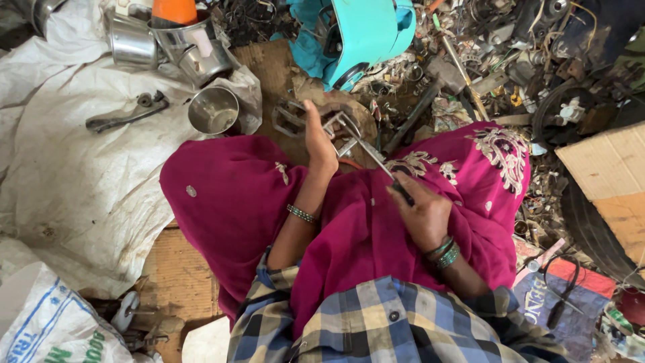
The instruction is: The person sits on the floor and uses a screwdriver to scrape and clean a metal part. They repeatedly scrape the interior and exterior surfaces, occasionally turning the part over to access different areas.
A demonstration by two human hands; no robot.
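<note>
The small metal bracket (340,129) sits on the worn wooden block (269,74) just past your knees. Your left hand (318,144) pins it down with flat fingers, and your right hand (424,214) is closed around the handle of a slim tool (373,156) whose tip meets the bracket. Steel cups (213,109) stand to the left, and a turquoise toy car (363,33) lies beyond
</note>
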